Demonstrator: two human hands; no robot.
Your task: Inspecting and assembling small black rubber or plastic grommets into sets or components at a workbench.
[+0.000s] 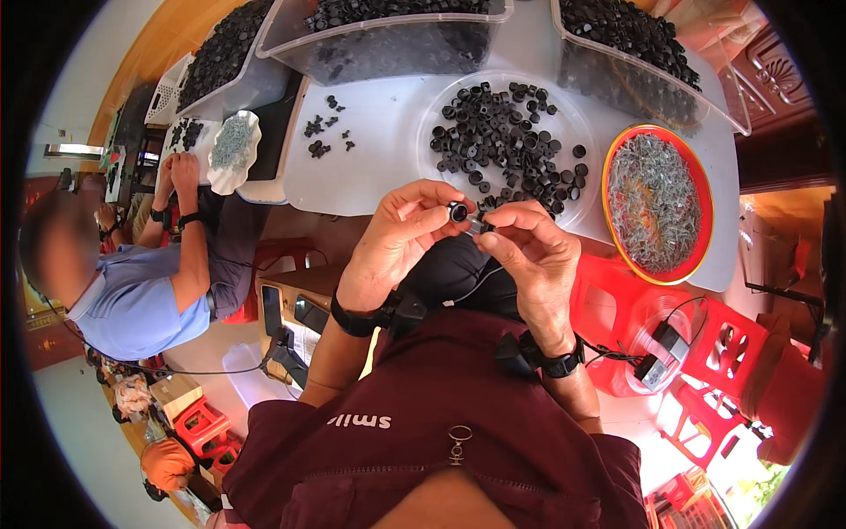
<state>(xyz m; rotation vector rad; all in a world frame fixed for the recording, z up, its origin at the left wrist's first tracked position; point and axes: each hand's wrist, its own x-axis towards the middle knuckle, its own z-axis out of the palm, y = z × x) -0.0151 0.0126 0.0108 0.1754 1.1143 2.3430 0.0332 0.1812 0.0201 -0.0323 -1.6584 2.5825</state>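
At the bottom of the frame is the person's dark red top, with both forearms rising from it, each wearing a black wristband. At centre, the left hand [398,236] is curled, its thumb and fingertips pinching a small black ring-shaped part [458,212]. The right hand [533,256] meets it from the right, fingers bent and closed on a second small dark piece [480,226] held against the ring. Just beyond the hands, a clear round tray [577,113] on the white table [370,167] holds many loose black rings. To its right, a red-rimmed dish [701,207] is filled with small metal screws. Along the top edge stand clear bins [388,44] of black parts. At left, another person in a blue shirt works at the same table.
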